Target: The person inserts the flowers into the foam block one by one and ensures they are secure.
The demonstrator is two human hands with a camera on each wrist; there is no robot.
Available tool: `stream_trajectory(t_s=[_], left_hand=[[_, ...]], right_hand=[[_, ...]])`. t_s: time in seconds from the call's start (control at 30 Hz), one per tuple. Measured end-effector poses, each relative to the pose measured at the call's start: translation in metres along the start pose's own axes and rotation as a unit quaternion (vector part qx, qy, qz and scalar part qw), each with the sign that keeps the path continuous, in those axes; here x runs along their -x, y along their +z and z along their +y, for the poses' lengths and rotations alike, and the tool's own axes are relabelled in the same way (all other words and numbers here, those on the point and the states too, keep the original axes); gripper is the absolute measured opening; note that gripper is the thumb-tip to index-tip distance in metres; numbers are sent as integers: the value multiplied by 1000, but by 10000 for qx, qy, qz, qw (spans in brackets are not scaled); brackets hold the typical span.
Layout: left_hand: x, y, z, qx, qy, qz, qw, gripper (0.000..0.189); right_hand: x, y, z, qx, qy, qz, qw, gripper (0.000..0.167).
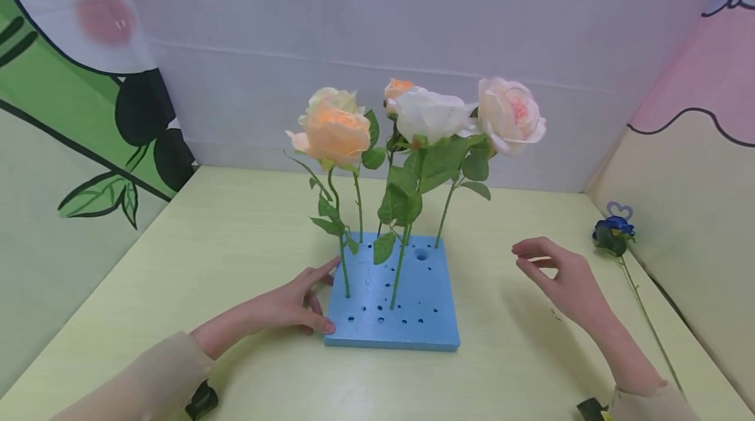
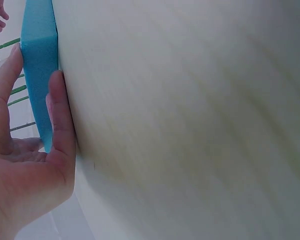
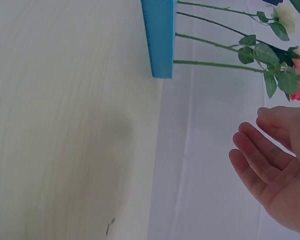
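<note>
A blue block (image 1: pixel 436 332) with several holes stands on the table, holding upright artificial flowers on green stems. They include a peach rose (image 1: pixel 338 137), a pale yellow one (image 1: pixel 333 100), a small orange one (image 1: pixel 398 88), a white one (image 1: pixel 433 114) and a pale pink one (image 1: pixel 510 116). My left hand (image 1: pixel 289 303) rests against the block's left side, thumb near the front corner and index finger farther back. In the left wrist view its fingers lie along the block's side (image 2: pixel 40 65). To the right of the block, my right hand (image 1: pixel 563 280) hovers with relaxed fingers, holding nothing.
A blue rose (image 1: pixel 615 235) with a heart-shaped lilac piece (image 1: pixel 620 211) lies along the table's right side, its long stem running toward me. Pale cloth (image 1: pixel 265 113) hangs behind the table (image 1: pixel 248 211). Printed sheets flank both sides.
</note>
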State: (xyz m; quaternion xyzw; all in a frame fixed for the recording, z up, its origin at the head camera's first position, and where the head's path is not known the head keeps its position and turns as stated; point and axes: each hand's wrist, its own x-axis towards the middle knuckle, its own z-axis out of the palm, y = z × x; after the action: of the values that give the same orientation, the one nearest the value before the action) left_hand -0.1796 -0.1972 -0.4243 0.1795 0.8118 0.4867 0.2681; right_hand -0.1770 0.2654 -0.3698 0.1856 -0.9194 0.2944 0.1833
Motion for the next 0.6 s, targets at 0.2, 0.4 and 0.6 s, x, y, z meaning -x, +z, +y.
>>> stream_trajectory(t_s=[0.2,0.4,0.6], left_hand=[[-1,0,0,-22,-38,19,10000,116],[-1,0,0,-25,-26,25,10000,116],[-1,0,1,-61,-45,28,10000,116]], right_hand=[[12,-20,21,93,314,131,9994,22],[23,-39,48,163,507,360,9979,26],[36,-57,80,423,881,203,9950,33]])
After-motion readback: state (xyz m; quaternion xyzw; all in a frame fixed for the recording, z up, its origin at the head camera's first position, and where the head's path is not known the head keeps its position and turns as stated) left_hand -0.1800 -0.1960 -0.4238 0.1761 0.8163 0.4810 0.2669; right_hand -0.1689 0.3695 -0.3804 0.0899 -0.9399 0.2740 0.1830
